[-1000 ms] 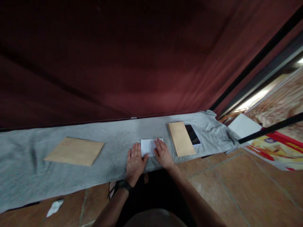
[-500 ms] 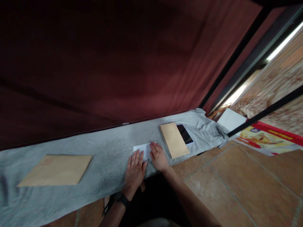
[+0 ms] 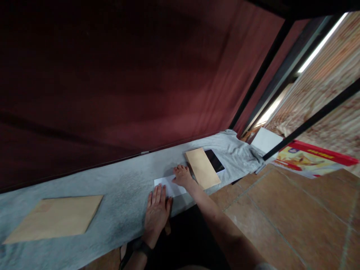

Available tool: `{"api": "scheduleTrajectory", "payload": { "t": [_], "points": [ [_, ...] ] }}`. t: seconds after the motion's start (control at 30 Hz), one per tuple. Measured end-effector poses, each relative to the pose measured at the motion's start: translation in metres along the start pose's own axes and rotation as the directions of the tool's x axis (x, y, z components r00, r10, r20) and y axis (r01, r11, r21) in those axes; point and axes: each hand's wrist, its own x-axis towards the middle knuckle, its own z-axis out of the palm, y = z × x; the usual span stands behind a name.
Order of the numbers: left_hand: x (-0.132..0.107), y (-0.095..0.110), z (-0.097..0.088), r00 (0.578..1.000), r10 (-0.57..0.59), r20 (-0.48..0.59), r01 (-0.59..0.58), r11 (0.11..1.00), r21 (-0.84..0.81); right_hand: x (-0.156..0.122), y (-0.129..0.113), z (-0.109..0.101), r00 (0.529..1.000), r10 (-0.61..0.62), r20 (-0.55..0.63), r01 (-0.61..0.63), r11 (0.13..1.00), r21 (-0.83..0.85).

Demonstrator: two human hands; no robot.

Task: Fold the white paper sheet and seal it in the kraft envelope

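White paper (image 3: 174, 189) lies on the grey cloth (image 3: 123, 187), in front of the person, under both hands. Left hand (image 3: 156, 213): palm down, flat, fingers extended and slightly apart, fingertips over the paper's left part, not gripping. Dark wristband (image 3: 142, 247) on that wrist. Right hand (image 3: 182, 177): at the paper's far right part, fingers bent and a little apart; cannot tell if it pinches the edge or just presses. Brown envelope, right (image 3: 204, 168): just beside the right hand, lying at a slant, overlapping a dark-screened phone (image 3: 215, 160) on its far side. Second brown envelope, left (image 3: 56, 217): flat on the same cloth, well apart from the left hand, faint reddish mark near its far left corner. Dark red curtain (image 3: 140, 93) behind the cloth. Red-and-yellow printed packaging (image 3: 312, 159) at far right, above tiled floor (image 3: 258, 210).
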Motion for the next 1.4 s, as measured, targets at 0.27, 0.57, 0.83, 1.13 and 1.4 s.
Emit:
{"api": "scheduleTrajectory", "payload": {
  "t": [0.27,0.57,0.83,1.13,1.4],
  "points": [
    [-0.002,0.000,-0.007,0.980,-0.127,-0.155,0.075,0.949,-0.306,0.002,-0.004,-0.015,0.997,-0.072,0.026,0.069,0.992,0.105],
    [-0.003,-0.026,-0.026,0.791,-0.529,-0.307,0.266,0.750,-0.606,-0.052,-0.002,0.015,0.872,-0.279,-0.402,0.412,0.862,0.295],
    [-0.005,0.000,-0.005,0.978,-0.197,-0.068,0.180,0.963,-0.202,-0.091,0.010,0.073,0.858,-0.379,-0.346,0.462,0.864,0.200],
    [-0.003,-0.005,-0.020,0.996,0.054,0.077,-0.054,0.999,-0.010,-0.091,-0.002,0.074,0.810,-0.399,-0.431,0.450,0.893,0.019],
    [0.010,-0.036,-0.028,0.974,0.189,0.125,-0.188,0.982,-0.016,-0.096,-0.008,0.080,0.782,-0.403,-0.476,0.464,0.885,0.014]
  ]
}}
